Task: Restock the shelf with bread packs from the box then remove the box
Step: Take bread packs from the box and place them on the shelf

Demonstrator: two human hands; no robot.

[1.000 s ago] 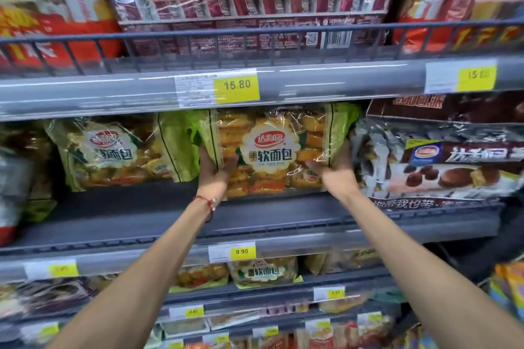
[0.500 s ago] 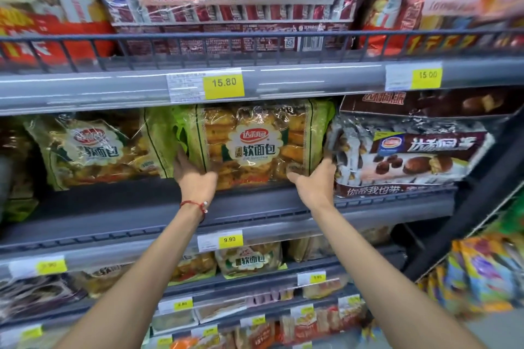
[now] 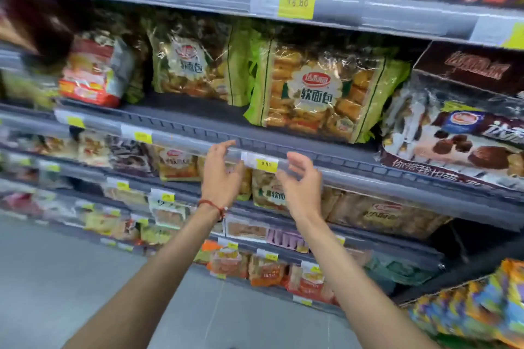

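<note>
1. Our left hand (image 3: 222, 178) and right hand (image 3: 302, 187) hover side by side in front of the shelf (image 3: 198, 122) edge, close to the yellow price tag (image 3: 266, 165). The fingers (image 3: 222, 147) of both are released, loosely spread and grasping nothing.
2. The bread pack (image 3: 320, 93) stands on that shelf above and to the right of our hands, well clear of them. It sits just beside the chocolate cake pack (image 3: 453, 136) on its right. Its green left edge meets a second bread pack (image 3: 195, 65), which stands farther back.
3. We judge this pack as placed, so the step in hand is fetching the next one from the box, which is out of view.
4. To do that well, we take the next pack by both short ends, as wide as our hands now sit. We lift it over the shelf lip rather than dragging it, because the thin film would snag and the soft rolls would crush.
5. The bare strip in front of the second bread pack looks like the natural slot.
6. The placed pack stands on its bottom edge with its printed face turned out toward us and the lettering upright. Its long axis runs along the shelf front, left to right.
7. We match the next pack to that facing.
</note>
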